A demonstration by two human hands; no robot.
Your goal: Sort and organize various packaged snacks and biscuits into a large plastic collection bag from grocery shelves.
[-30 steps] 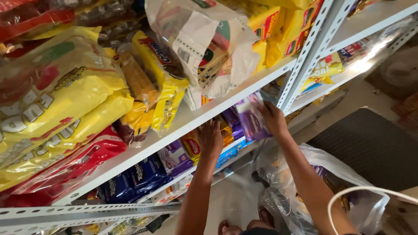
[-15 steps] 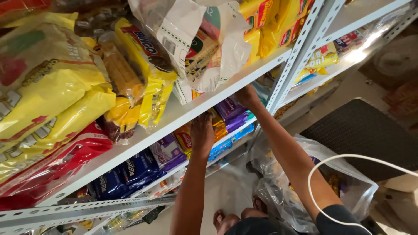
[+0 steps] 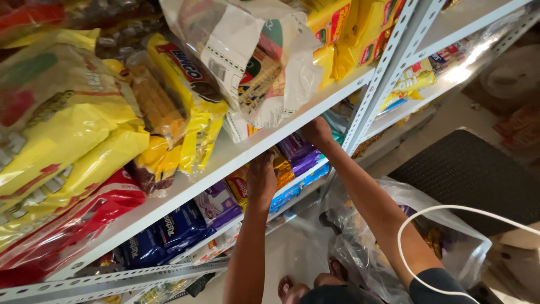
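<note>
My left hand (image 3: 261, 179) reaches under the white metal shelf (image 3: 225, 160) and rests on orange snack packets (image 3: 281, 169) in the row below. My right hand (image 3: 316, 131) is further in, fingers hidden behind the shelf edge, pressing on a purple packet (image 3: 298, 151) among the stacked goods. Whether it still grips the packet I cannot tell. Dark blue biscuit packs (image 3: 169, 231) and a lighter purple pack (image 3: 216, 202) lie to the left of my hands on the same lower shelf.
Above, the shelf carries yellow snack bags (image 3: 62, 141), a red bag (image 3: 67, 225) and a white plastic bag of boxes (image 3: 253, 62). A clear plastic bag (image 3: 382, 247) with goods sits on the floor by my feet (image 3: 292, 287). A dark mat (image 3: 472, 174) lies right. A white cable (image 3: 450, 211) hangs.
My right hand has carried the purple packet deeper under the shelf into the row. The left hand has stayed on the orange packets. The view has tilted slightly.
</note>
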